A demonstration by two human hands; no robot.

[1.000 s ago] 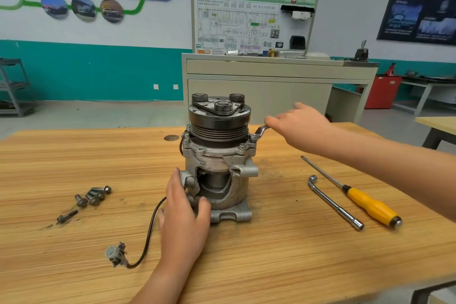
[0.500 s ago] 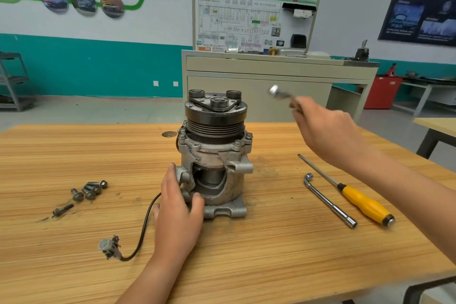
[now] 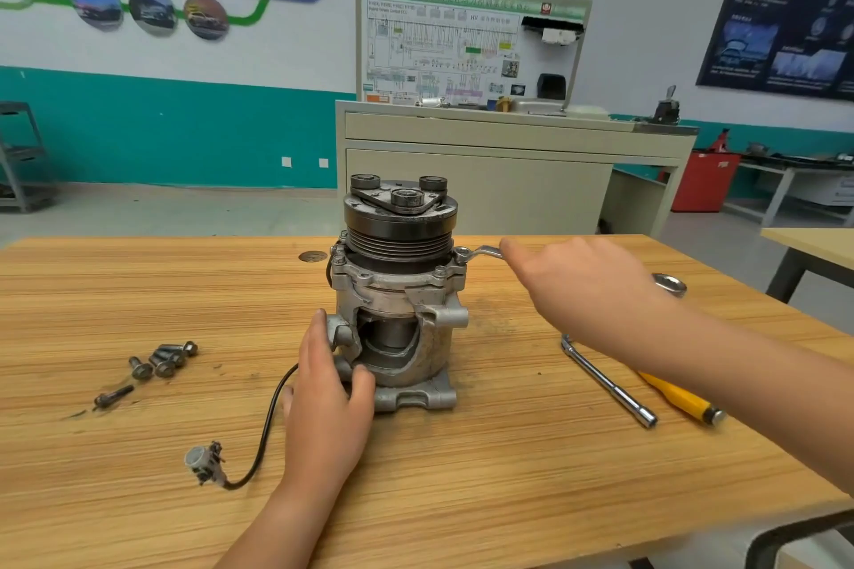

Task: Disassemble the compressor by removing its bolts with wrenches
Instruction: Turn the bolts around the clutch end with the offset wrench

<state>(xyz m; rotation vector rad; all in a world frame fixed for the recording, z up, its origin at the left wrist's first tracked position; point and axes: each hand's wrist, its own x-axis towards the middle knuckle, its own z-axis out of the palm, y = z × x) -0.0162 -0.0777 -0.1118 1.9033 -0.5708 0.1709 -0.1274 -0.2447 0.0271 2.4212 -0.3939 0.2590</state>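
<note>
The grey metal compressor (image 3: 397, 305) stands upright mid-table, its black pulley on top. My left hand (image 3: 330, 388) grips its lower left side, fingers and thumb wrapped round the casting. My right hand (image 3: 577, 291) holds a ring wrench (image 3: 480, 252) by its shaft. The wrench's near ring sits on a bolt at the housing's upper right flange, and its far ring sticks out past my wrist. Several removed bolts (image 3: 161, 360) lie on the table at left.
A wooden table (image 3: 462, 476) carries an L-shaped socket wrench (image 3: 610, 383) and a yellow-handled screwdriver (image 3: 679, 397) at right. The compressor's black cable ends in a grey plug (image 3: 203, 462) at front left. A cabinet with a wiring board (image 3: 471, 51) stands behind.
My right hand had lifted the wrench off the compressor and up; now it has come back down and set the ring on the upper right flange bolt. My left hand kept its grip.
</note>
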